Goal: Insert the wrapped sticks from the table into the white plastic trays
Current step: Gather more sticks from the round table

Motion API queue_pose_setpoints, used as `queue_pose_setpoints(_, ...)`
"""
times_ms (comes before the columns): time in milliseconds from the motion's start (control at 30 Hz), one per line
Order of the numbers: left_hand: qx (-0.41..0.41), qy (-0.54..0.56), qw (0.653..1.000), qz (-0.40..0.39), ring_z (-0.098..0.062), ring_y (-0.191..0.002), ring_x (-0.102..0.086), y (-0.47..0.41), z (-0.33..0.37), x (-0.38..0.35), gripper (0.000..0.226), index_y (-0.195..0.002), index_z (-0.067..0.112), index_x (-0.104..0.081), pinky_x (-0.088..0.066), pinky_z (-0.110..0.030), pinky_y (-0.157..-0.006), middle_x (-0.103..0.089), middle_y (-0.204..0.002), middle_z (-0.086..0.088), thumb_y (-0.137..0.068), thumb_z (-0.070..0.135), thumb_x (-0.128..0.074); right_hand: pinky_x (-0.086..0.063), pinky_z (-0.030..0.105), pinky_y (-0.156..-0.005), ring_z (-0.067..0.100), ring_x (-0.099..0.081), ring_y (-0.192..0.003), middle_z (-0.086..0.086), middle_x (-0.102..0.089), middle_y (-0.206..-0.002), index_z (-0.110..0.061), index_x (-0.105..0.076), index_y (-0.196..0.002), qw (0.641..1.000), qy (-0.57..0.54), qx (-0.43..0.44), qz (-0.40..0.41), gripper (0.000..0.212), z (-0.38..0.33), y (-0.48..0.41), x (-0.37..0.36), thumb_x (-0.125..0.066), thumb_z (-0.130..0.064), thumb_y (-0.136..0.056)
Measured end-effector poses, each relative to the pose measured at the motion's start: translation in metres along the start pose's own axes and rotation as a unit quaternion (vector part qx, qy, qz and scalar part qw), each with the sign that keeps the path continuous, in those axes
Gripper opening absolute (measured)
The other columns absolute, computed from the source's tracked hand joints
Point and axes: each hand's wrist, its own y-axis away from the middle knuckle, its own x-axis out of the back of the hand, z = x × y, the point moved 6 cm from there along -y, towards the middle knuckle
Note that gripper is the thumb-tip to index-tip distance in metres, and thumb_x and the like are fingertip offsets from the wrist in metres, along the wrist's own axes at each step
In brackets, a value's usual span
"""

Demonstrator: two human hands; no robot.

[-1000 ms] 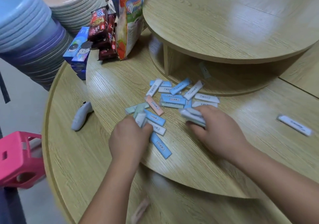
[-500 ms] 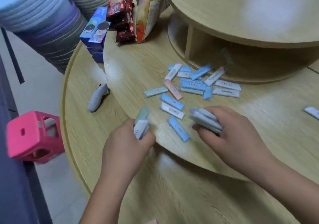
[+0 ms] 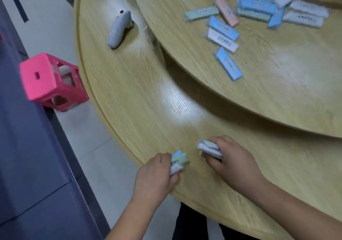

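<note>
Two hands, left (image 3: 155,175) and right (image 3: 229,160), each grip flat wrapped sticks (image 3: 211,149) above the woodgrain table (image 3: 148,95); nearby, a grey remote (image 3: 119,29), pink stool (image 3: 50,81).

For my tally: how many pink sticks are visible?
1. The pink stick lies among loose sticks on the upper tier. More may hide in the left hand or right hand.

One wide-angle head-worn camera looks forward and steeply down, close above the near rim of the round wooden table (image 3: 140,95) — the left hand (image 3: 155,173) and right hand (image 3: 233,162) sit low in frame. The raised tier (image 3: 277,95) with loose wrapped sticks (image 3: 229,65) fills the top right, the floor (image 3: 88,141) the left.
</note>
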Motion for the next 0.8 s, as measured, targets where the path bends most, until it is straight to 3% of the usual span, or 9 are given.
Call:
queue_pose_setpoints(100,-0.04,-0.026,0.999,0.025,-0.021,-0.052,-0.059,0.0,0.007,-0.014,0.046,-0.084,0.016,-0.069,-0.041,-0.026,-0.039,-0.059,-0.067,-0.001,-0.05,0.041,-0.088,-0.048,0.033,-0.072,0.01,-0.059,-0.091,-0.014,-0.056,-0.097,-0.031,-0.063,-0.107,1.0,-0.002,-0.011,-0.018,0.028,0.01,-0.006,-0.025,-0.062,-0.048,-0.085)
queue_pose_setpoints(300,-0.067,-0.042,0.996,0.051,-0.019,-0.055,-0.058,0.0,0.009,-0.016,0.047,-0.093,0.013,-0.071,-0.045,-0.028,-0.038,-0.058,-0.07,-0.001,-0.061,0.045,-0.084,-0.049,0.031,-0.069,0.006,-0.057,-0.082,-0.015,-0.059,-0.096,-0.032,-0.063,-0.108,0.999,-0.016,-0.025,0.018,0.032,0.014,-0.013,-0.023,-0.059,-0.051,-0.082)
queue_pose_setpoints(467,-0.085,-0.032,0.995,0.044,-0.017,-0.06,-0.059,0.004,0.014,-0.014,0.057,-0.093,0.014,-0.071,-0.047,-0.029,-0.038,-0.058,-0.073,0.001,-0.064,0.062,-0.078,-0.049,0.03,-0.071,0.004,-0.057,-0.082,-0.015,-0.061,-0.095,-0.034,-0.063,-0.104,0.998,-0.038,-0.036,0.018,0.022,0.014,-0.012,-0.013,-0.065,-0.046,-0.085)
queue_pose_setpoints(600,-0.083,-0.035,0.996,-0.002,-0.016,-0.057,-0.059,0.002,0.019,-0.015,0.045,-0.085,0.018,-0.071,-0.046,-0.026,-0.038,-0.059,-0.07,0.002,-0.065,0.057,-0.078,-0.042,0.022,-0.062,0.003,-0.056,-0.071,-0.012,-0.061,-0.075,-0.032,-0.061,-0.084,0.991,-0.12,-0.047,0.036,0.013,0.01,-0.009,0.005,-0.068,-0.042,-0.085)
queue_pose_setpoints(667,-0.047,-0.025,0.998,-0.04,-0.015,-0.07,-0.063,-0.001,0.016,-0.014,0.041,-0.094,0.022,-0.068,-0.047,-0.027,-0.049,-0.061,-0.081,0.005,-0.071,0.054,-0.075,-0.038,0.014,-0.054,0.001,-0.054,-0.061,-0.013,-0.06,-0.067,-0.03,-0.059,-0.076,0.983,-0.167,-0.049,0.052,0.016,0.005,-0.007,0.019,-0.07,-0.04,-0.084)
queue_pose_setpoints(733,0.003,-0.035,0.997,-0.075,-0.013,-0.095,-0.06,-0.005,0.01,-0.014,0.036,-0.111,0.028,-0.057,-0.046,-0.03,-0.067,-0.058,-0.103,0.008,-0.087,0.054,-0.053,-0.037,0.013,-0.05,-0.001,-0.05,-0.053,-0.011,-0.058,-0.062,-0.025,-0.061,-0.075,0.972,-0.217,-0.057,0.066,0.018,-0.001,-0.004,0.035,-0.07,-0.038,-0.083)
queue_pose_setpoints(800,0.023,-0.059,0.996,-0.069,-0.014,-0.104,-0.057,-0.007,0.01,-0.013,0.036,-0.115,0.027,-0.052,-0.047,-0.031,-0.073,-0.056,-0.111,0.007,-0.09,0.052,-0.046,-0.037,0.014,-0.05,-0.001,-0.047,-0.051,-0.011,-0.054,-0.059,-0.025,-0.061,-0.075,0.963,-0.253,-0.06,0.065,0.016,-0.008,-0.002,0.046,-0.07,-0.035,-0.084)
